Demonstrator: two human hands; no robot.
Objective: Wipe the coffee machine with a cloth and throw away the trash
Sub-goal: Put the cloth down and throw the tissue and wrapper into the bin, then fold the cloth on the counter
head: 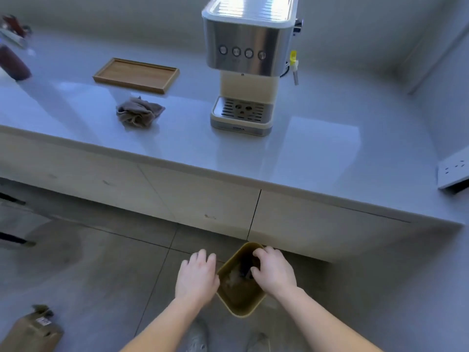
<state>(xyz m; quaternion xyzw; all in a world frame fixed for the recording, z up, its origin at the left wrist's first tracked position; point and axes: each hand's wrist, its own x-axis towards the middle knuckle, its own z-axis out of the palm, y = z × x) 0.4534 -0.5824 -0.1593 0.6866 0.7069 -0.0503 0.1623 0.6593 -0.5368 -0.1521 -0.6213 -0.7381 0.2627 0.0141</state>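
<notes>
I have both hands down at the small olive bin on the floor. My left hand lies palm-down at the rim on its own side, fingers loose and spread, holding nothing. My right hand hovers over the mouth with its fingers curled downward. A dark scrap sits just under the fingertips, but I cannot tell whether I am pinching it or it lies loose inside. Pale trash lies in the bottom, below and inward of that hand.

I judge this to be the throwing-away step. To do it well I would steady the rim with the left hand and hold the right squarely above the opening. Then I would spread the fingers fully, low enough that nothing bounces over the near wall, and check that they come away bare.

The cloth lies crumpled on the counter, well beyond and above my left hand. It is apart from the coffee machine, which stands far ahead of the right hand.
</notes>
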